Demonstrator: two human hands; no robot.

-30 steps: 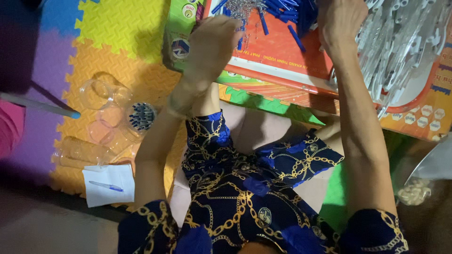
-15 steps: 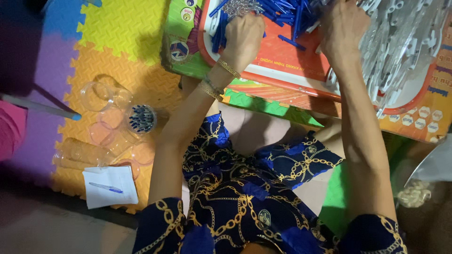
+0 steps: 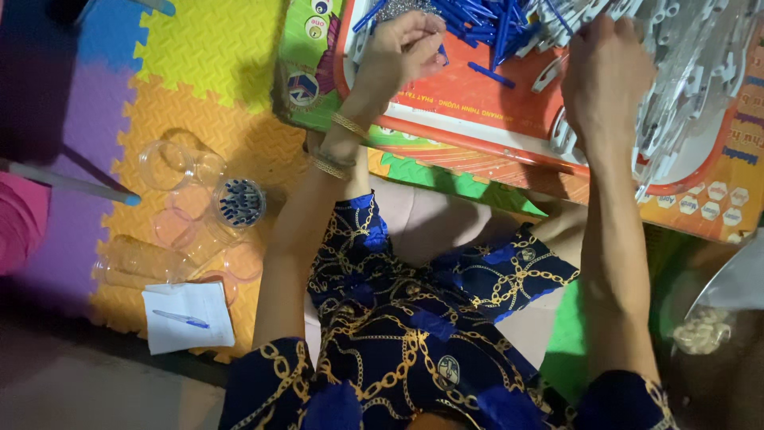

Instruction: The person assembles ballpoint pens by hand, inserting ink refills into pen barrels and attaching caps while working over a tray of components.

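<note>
Here, looking down at a lap in a dark blue dress with gold chain print [image 3: 414, 334]. Up top, a round red tray with a white rim [image 3: 493, 119], resting on colourful printed cardboard [image 3: 318, 72]. On the tray, a heap of thin blue plastic sticks [image 3: 485, 20] and, just beside it, a big pile of white plastic clips [image 3: 692, 72].

Left hand [image 3: 402, 48] with gold bangles at the wrist, fingers curled shut, pinching one small blue stick at the near edge of the blue heap. Right hand [image 3: 605, 80] knuckles up, pressed down on the white clips at the tray's right side; cannot tell whether closed around one or just resting, fingertips hidden.

Off to the left, on the yellow and orange foam puzzle mat [image 3: 215, 64], a bunch of clear plastic cups [image 3: 171, 163], one clear cup filled with blue sticks [image 3: 239, 201], standing upright. Near those, a white paper sheet [image 3: 187, 318] with a blue pen [image 3: 181, 319] lying on top.
</note>
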